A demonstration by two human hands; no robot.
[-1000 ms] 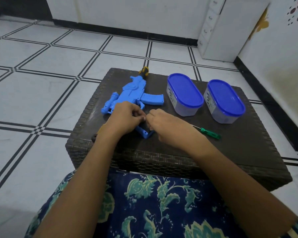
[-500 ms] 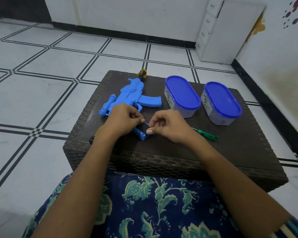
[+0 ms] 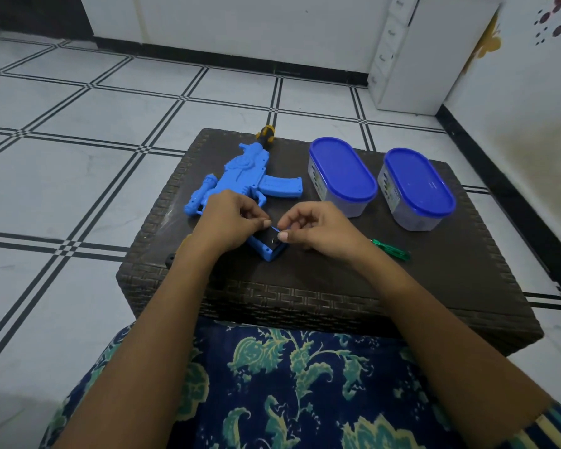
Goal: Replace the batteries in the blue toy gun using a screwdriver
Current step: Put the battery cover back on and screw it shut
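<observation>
The blue toy gun (image 3: 240,176) lies flat on the woven brown tabletop (image 3: 434,270), muzzle toward the far left, rear end nearest the person; it looks like hollow moulded plastic, so I judge it light, stiff and a little slippery, apt to skate on the weave unless pinned down; best held by the thick body beside the opening, not by the thin barrel or sight. It is bright blue all over, ribbed and studded, with a dark open compartment (image 3: 268,239) at the near end. The left grip (image 3: 227,222) rests over the gun's rear, fingers curled, thumb and forefinger pinched on one end of a thin blue strip (image 3: 274,228) at the compartment's mouth; the right grip (image 3: 318,228) is likewise closed to a fine pinch on the other end; whether that strip is a cover edge or a tab I cannot tell. A green screwdriver (image 3: 392,251) lies just beyond the right wrist, untouched; two blue-lidded tubs (image 3: 342,176) stand behind.
</observation>
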